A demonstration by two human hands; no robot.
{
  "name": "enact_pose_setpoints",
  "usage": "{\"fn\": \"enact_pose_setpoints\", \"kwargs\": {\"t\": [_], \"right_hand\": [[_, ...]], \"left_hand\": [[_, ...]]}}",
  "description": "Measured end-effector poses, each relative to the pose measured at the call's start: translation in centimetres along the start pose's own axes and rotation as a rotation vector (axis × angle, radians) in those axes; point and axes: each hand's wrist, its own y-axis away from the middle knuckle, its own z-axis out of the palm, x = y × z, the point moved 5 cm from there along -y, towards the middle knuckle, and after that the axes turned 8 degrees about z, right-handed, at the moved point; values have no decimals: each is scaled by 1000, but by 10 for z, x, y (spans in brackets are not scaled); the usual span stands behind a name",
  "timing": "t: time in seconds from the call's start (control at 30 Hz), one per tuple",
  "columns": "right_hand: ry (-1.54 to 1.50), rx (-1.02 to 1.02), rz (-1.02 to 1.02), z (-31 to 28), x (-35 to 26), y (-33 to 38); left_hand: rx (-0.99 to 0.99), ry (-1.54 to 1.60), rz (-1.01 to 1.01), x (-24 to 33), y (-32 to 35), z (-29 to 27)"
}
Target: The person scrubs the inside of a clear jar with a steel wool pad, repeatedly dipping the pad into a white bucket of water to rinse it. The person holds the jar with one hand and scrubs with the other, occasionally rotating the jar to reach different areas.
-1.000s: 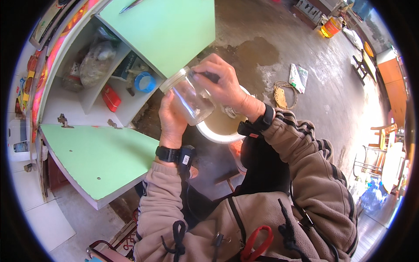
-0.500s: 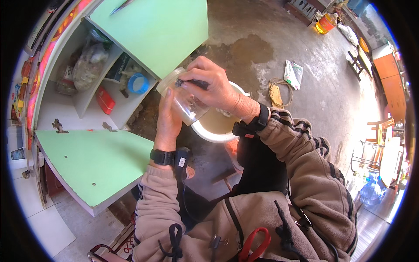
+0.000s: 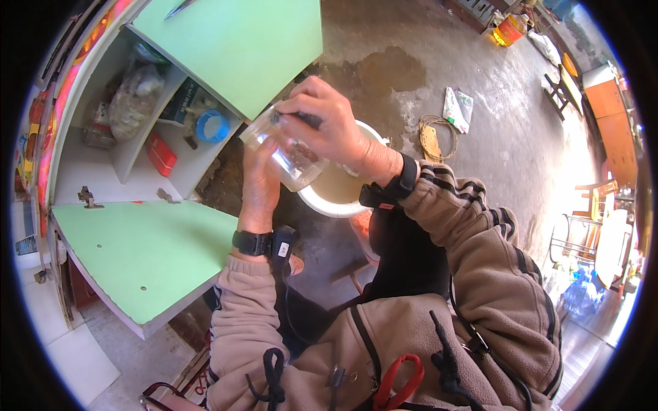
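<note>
A clear, see-through jar (image 3: 296,171) is tilted over a white basin (image 3: 329,209) of cloudy water. My left hand (image 3: 260,179) grips it from the left, thumb near its upper end. My right hand (image 3: 330,125) is closed on a dark scrubbing pad (image 3: 310,120), pressed to the jar near its rim; my fingers cover most of the pad. The jar's far side is hidden behind my right hand.
Left of me, a cabinet has its green lower door (image 3: 137,253) and green upper door (image 3: 240,48) swung out. Inside are a plastic bag (image 3: 137,103), a blue cup (image 3: 212,126) and a red box (image 3: 161,155). A wire coil (image 3: 447,140) and a packet (image 3: 458,109) lie on the floor.
Both hands and the jar have shifted slightly left and up in the picture. My right hand stays closed on the pad near the jar's rim.
</note>
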Motion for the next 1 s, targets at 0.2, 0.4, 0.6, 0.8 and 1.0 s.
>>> {"fn": "enact_pose_setpoints", "kwargs": {"t": [0.2,0.4,0.6,0.8,1.0], "right_hand": [[-84,-16,159,1,4,-1],[0,3,22,2,-6,0],[107,-4,-93,9,-15,4],[175,11,37,6,-5,-3],[22,-13,-125,5,-3,-4]], "left_hand": [[-32,86,-19,-1,0,1],[10,-24,48,-4,-1,3],[-88,-270,69,-2,-9,3],[89,-300,78,-3,-1,-1],[25,-97,48,-8,0,-3]]}}
